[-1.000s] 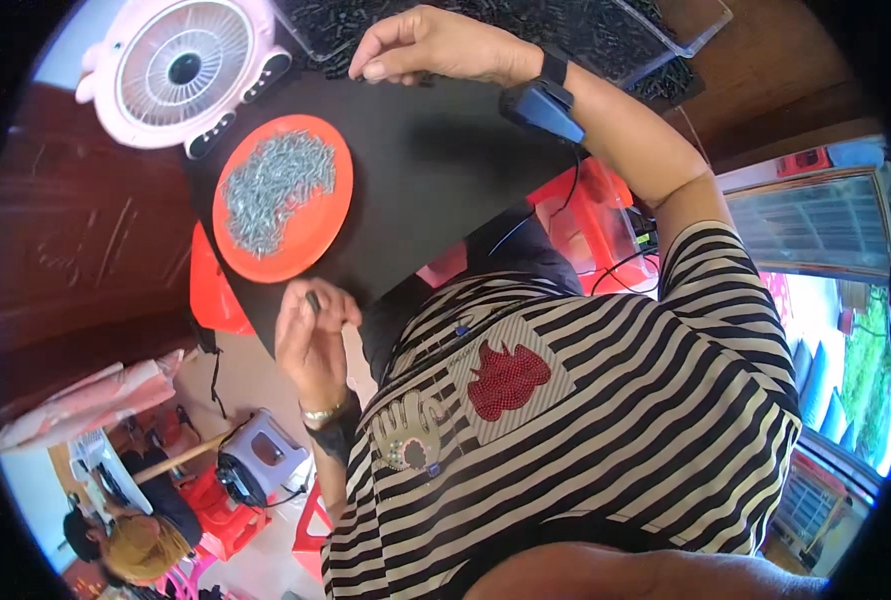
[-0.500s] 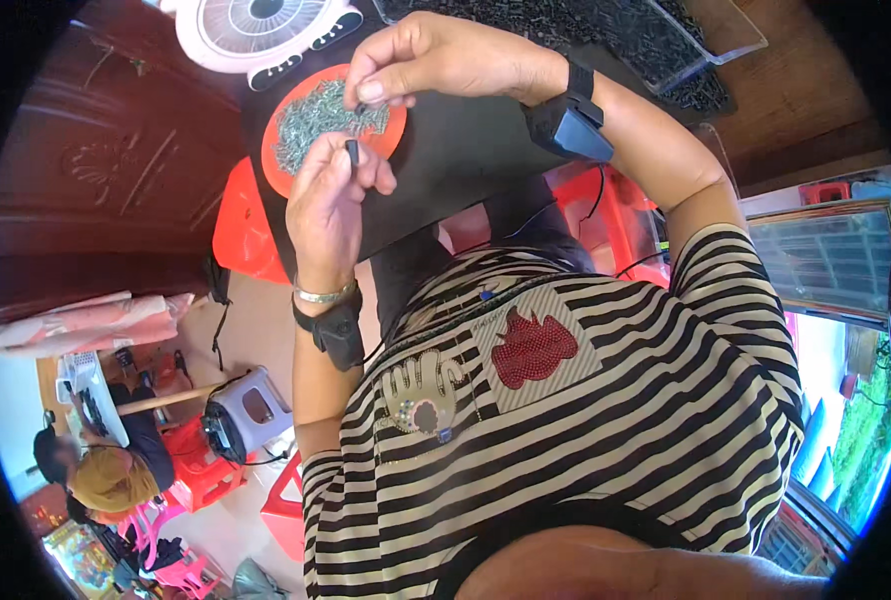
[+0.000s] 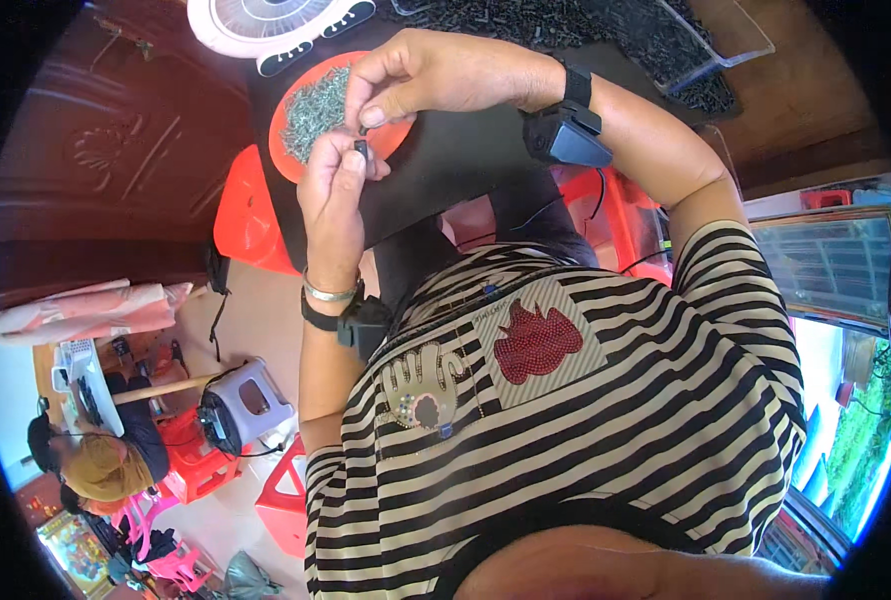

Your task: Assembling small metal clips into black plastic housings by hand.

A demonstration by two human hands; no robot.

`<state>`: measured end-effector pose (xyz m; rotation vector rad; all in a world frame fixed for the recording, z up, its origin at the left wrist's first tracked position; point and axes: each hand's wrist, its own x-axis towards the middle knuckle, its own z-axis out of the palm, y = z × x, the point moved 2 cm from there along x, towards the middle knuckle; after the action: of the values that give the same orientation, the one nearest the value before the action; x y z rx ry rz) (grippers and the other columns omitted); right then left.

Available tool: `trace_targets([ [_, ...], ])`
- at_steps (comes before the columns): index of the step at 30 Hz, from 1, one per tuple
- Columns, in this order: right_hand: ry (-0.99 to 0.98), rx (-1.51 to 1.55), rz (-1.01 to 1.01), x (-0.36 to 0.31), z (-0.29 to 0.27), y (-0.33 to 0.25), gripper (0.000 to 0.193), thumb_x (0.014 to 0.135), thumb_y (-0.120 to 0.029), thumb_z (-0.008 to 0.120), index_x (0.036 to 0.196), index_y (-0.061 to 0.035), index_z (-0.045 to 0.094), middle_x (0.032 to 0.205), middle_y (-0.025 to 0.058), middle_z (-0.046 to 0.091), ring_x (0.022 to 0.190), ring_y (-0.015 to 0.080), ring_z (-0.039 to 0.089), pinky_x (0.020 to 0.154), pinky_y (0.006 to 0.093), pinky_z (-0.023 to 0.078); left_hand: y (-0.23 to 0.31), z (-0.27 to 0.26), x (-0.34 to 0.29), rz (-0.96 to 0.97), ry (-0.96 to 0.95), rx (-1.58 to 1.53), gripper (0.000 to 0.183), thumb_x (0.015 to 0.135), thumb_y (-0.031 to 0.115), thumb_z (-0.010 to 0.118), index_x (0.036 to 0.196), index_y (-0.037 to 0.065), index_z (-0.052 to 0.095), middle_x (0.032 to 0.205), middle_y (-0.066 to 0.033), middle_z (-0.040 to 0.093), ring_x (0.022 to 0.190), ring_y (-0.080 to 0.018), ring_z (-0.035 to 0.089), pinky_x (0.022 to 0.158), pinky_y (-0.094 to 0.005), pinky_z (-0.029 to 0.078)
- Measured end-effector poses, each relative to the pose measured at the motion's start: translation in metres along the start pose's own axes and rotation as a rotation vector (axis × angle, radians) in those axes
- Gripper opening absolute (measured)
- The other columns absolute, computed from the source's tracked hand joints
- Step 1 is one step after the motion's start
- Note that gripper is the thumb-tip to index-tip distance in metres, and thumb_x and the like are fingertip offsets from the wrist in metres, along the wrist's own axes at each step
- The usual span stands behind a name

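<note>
Small black piece (image 3: 361,147), orange-red plate (image 3: 395,134)

A hand could pass over the dark table (image 3: 456,160) just right of the plate (image 3: 396,132). Beyond the plate the fan (image 3: 266,18) blocks the way, and a clear tray (image 3: 731,61) bars the far right side.

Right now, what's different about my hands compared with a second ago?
Your left hand moved away from your body to the near edge of the red plate; your right hand came in toward it, so the two nearly meet. The left still pinches the small black piece; whether the right holds anything is unclear. The plate, its silver pieces and the pink fan stayed put.
</note>
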<state>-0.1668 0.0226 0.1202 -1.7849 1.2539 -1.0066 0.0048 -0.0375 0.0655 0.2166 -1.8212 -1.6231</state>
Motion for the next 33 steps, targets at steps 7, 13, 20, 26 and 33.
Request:
trace_targets([
  [7, -0.021, 0.033, 0.05, 0.003, 0.003, 0.003, 0.02, 0.089, -0.019, 0.063, 0.099, -0.0022, 0.066, 0.086, -0.0012, 0.065, 0.078, 0.0054, 0.054, 0.072, 0.023, 0.044, -0.003, -0.006, -0.004, 0.099, 0.06, 0.18, 0.019, 0.094, 0.017, 0.047, 0.091, -0.001, 0.052, 0.078, -0.0075, 0.057, 0.074, -0.0132, 0.052, 0.071, -0.0286, 0.044],
  [13, -0.072, 0.062, 0.011, 0.007, 0.004, 0.004, 0.018, 0.089, -0.02, 0.063, 0.097, -0.0036, 0.066, 0.082, -0.0024, 0.063, 0.074, 0.0045, 0.053, 0.067, 0.0219, 0.044, -0.002, -0.01, -0.003, 0.089, 0.033, 0.244, 0.02, 0.094, 0.018, 0.046, 0.091, -0.001, 0.052, 0.078, -0.0075, 0.058, 0.074, -0.0138, 0.053, 0.071, -0.0282, 0.043],
  [20, -0.048, 0.1, 0.101, 0.015, 0.006, 0.007, 0.02, 0.089, -0.024, 0.062, 0.091, -0.0042, 0.064, 0.076, -0.0031, 0.06, 0.067, 0.0044, 0.051, 0.062, 0.0208, 0.043, -0.005, -0.014, -0.002, 0.075, 0.014, 0.174, 0.023, 0.095, 0.02, 0.045, 0.092, -0.002, 0.052, 0.078, -0.0077, 0.057, 0.074, -0.0143, 0.052, 0.071, -0.0288, 0.044],
  [26, -0.048, 0.161, 0.128, 0.02, 0.011, 0.012, 0.021, 0.089, -0.026, 0.062, 0.087, -0.0046, 0.063, 0.071, -0.0027, 0.058, 0.063, 0.0049, 0.05, 0.059, 0.0202, 0.042, -0.004, -0.013, -0.001, 0.053, 0.022, 0.155, 0.023, 0.095, 0.021, 0.045, 0.09, -0.001, 0.051, 0.078, -0.0068, 0.053, 0.074, -0.0147, 0.05, 0.072, -0.0292, 0.043],
  [33, -0.055, 0.169, 0.048, 0.021, 0.015, 0.014, 0.02, 0.09, -0.022, 0.06, 0.085, -0.0029, 0.061, 0.071, -0.0006, 0.059, 0.064, 0.0064, 0.054, 0.062, 0.0212, 0.045, -0.014, -0.009, -0.003, 0.027, 0.076, 0.025, 0.024, 0.096, 0.022, 0.045, 0.093, -0.001, 0.051, 0.078, -0.004, 0.048, 0.075, -0.0146, 0.048, 0.071, -0.0282, 0.041],
])
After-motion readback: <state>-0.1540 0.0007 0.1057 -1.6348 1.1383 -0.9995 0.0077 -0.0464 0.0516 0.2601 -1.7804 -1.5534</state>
